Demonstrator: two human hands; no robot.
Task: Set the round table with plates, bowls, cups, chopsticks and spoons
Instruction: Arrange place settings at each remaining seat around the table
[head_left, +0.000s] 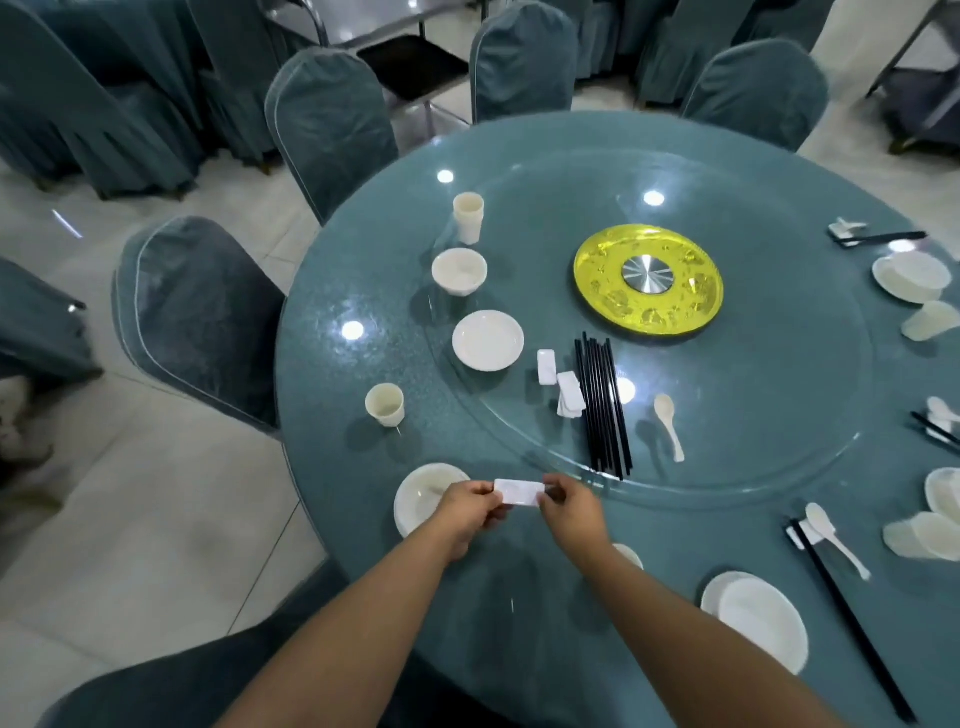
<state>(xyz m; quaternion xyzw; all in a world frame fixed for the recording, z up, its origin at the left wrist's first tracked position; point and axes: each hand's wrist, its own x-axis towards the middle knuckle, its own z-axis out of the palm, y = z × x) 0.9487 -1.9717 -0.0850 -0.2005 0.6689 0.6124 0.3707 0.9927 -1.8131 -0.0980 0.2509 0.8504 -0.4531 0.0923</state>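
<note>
My left hand and my right hand pinch the two ends of a small white chopstick rest above the near rim of the teal round table. Just left of it lies a white plate, partly under my left hand. A cup stands beyond that plate. On the glass turntable lie a bundle of black chopsticks, more white rests, a spoon, a plate, a bowl and stacked cups.
A yellow turntable hub sits mid-table. Set places with plates, chopsticks and spoons run along the right rim. Covered chairs ring the table, one directly below me.
</note>
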